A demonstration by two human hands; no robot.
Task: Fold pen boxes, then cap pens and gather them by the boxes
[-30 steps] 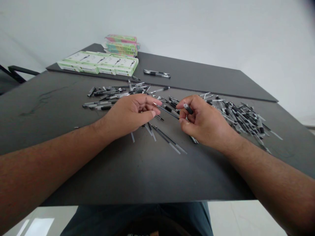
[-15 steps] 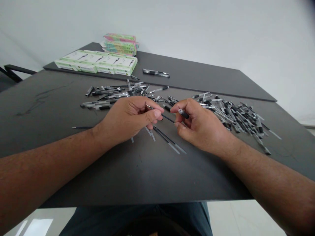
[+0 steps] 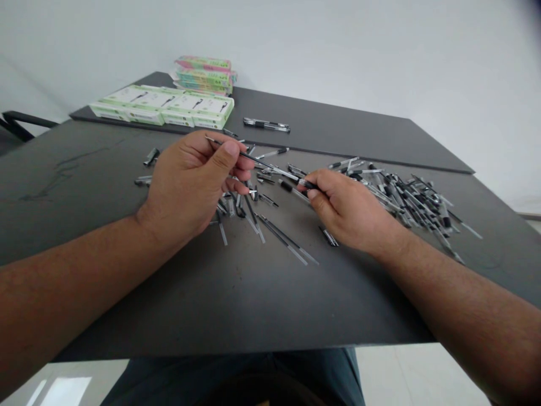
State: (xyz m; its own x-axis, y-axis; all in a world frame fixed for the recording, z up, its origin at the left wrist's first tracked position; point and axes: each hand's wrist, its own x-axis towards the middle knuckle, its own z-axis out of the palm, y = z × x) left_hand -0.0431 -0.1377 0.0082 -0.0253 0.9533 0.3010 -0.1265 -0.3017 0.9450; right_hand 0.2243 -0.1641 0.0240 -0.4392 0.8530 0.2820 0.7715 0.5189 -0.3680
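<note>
"What are the fingers doing?"

"On the left hand, thumb and forefinger pinch a thin refill near its metal tip, the others loosely curled. On the right hand, thumb and forefinger pinch a black-gripped barrel."

"And between them?"

"The refill slants down from the left hand, its clear tail at the barrel's near end. I can't tell whether it has gone in."

"What's just changed?"

"Half a second ago the hands were close together and the barrel pointed another way. Now the left hand is higher and farther out, and the barrel has swung round to face the refill. I'd judge that the two parts are being lined up."

"What lies around them?"

"Below, loose refills fan out over the tabletop, with a small dark piece just beside the right hand. Farther right is a heap of pens and parts."

"And beyond?"

"On the raised board are a few pens, a row of white-and-green boxes and a stack of colourful boxes."
</note>
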